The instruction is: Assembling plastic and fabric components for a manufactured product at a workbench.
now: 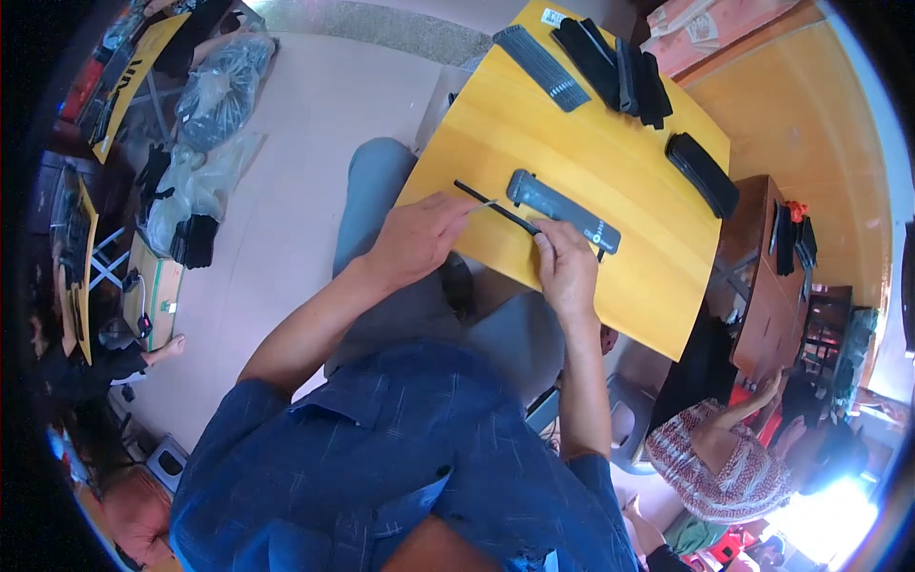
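Observation:
Over the near edge of the yellow table [658, 281], my right hand [569, 262] pinches the lower end of a narrow black strip [498, 208]. The strip slants up and to the left. My left hand [419, 236] is closed, fingers pressed together, on a thin pale pointed stick [483, 204] whose tip meets or crosses the strip; its exact kind is too small to tell. Just beyond my right hand lies a long dark grey flat piece [562, 205] with rounded ends and a light mark, on a black strap-like part that shows at its ends.
At the far side of the table lie a fan of grey strips [541, 67], several black fabric pieces [610, 71] and a black stack [702, 174]. Plastic bags [224, 91] rest on the floor at left. Another person in a patterned top [715, 462] works at a brown table [767, 310].

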Available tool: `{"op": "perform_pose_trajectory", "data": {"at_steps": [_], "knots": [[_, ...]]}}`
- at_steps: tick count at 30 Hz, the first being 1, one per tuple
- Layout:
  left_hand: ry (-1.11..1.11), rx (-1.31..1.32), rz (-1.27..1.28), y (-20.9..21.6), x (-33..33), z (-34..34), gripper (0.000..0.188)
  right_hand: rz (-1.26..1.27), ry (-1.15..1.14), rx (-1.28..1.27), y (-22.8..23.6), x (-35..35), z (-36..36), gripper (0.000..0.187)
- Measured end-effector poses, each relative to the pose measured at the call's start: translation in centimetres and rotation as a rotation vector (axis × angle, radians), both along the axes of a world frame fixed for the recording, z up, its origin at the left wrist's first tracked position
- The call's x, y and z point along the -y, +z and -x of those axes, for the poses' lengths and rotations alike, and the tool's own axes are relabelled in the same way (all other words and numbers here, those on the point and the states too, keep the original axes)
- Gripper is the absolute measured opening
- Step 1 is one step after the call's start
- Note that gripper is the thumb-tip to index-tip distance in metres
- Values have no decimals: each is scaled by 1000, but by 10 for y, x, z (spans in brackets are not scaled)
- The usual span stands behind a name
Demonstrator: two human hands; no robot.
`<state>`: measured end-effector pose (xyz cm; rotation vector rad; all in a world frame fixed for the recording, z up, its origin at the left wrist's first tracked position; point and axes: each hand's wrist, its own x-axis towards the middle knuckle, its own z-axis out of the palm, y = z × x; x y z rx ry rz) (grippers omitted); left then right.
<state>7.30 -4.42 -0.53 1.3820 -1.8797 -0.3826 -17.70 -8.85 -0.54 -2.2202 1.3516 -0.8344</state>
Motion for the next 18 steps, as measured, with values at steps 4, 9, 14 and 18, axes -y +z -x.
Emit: {"op": "perform_pose_trajectory", "data": {"at_steps": [4, 9, 14, 18], "knots": [[-28, 101, -160, -3, -6, 13, 30, 66, -51, -27, -11, -10, 0, 15], [-53, 193, -191, -1, -7, 22, 33, 167, -47, -86, -14, -9, 3, 14], [-59, 281, -190, -2, -7, 25, 33, 191, -59, -152, -12, -10, 0, 18], [-42, 254, -140, -6, -7, 27, 30, 168, -26, -117, -11, -6, -13, 21]]}}
